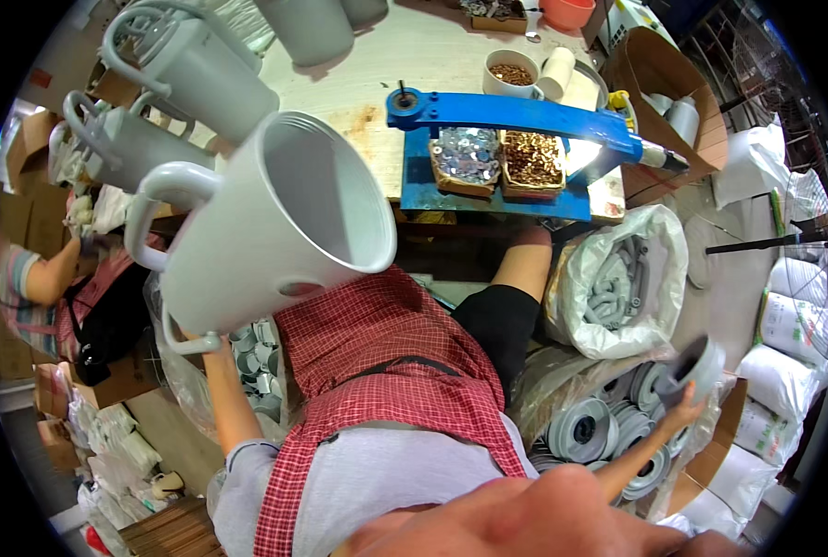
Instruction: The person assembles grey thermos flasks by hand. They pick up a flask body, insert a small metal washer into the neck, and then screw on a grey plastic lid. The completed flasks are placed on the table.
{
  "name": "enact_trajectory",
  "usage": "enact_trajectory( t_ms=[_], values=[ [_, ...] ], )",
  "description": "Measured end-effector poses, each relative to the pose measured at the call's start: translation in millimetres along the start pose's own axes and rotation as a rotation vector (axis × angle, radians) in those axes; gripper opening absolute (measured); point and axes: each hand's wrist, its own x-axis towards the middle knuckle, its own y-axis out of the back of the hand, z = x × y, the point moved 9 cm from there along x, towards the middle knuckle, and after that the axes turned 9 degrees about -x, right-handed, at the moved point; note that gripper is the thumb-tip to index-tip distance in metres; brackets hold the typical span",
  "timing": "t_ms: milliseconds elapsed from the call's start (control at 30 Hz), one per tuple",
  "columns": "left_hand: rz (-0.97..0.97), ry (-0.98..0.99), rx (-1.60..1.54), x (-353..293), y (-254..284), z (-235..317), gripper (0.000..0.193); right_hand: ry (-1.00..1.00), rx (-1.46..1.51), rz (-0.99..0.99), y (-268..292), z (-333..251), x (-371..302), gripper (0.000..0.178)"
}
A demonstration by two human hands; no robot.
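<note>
A large grey plastic jug (214, 246) hangs tilted in front of my apron. Its wide mouth faces up and to the right, and a loop handle is on its left side. My left hand (208, 342) is at the jug's lower side, mostly hidden behind it, and appears to support it; the fingers cannot be seen. Out to the right, my right hand (681, 410) grips a grey plastic cup-shaped part (695, 368). That part is above an open plastic-lined box of round grey parts (583, 429).
A blue press-like arm (534, 113) spans trays of silver pieces (467, 156) and copper-coloured pieces (532, 160) on the table (377, 102). More grey jugs (195, 74) stand at the table's left. A white bag (572, 288) holds curved grey handles. Another person (38, 288) is at far left.
</note>
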Motion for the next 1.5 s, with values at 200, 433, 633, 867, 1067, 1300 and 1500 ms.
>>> enact_trajectory(
  t_ms=[200,433,633,867,1067,1300,1500],
  values=[
    [-0.144,0.301,-0.054,-43.8,-24.5,-47.6,0.039,0.902,0.341,-0.491,-200.3,-383.0,-180.3,0.079],
    [-0.022,0.490,-0.225,-42.7,-5.7,-71.2,0.043,1.284,0.766,-0.637,-211.3,-545.8,-270.1,0.079],
    [0.073,0.502,-0.280,-27.2,10.6,-70.3,0.042,1.397,0.873,-0.716,-222.3,-562.7,-287.5,0.079],
    [0.180,0.384,-0.099,-6.5,39.2,-37.4,0.037,1.416,0.880,-0.737,-238.8,-568.6,-304.3,0.079],
    [0.043,-0.590,0.293,-38.0,18.7,120.6,0.047,-0.136,0.718,-1.595,-387.8,-528.7,-335.2,0.053],
    [0.342,-0.113,-0.174,-4.5,82.8,78.1,0.049,0.849,0.795,-1.223,-340.5,-606.5,-323.2,0.068],
    [0.195,-0.126,-0.211,-5.4,65.5,72.6,0.048,0.892,0.546,-0.972,-380.3,-621.3,-289.0,0.086]
  ],
)
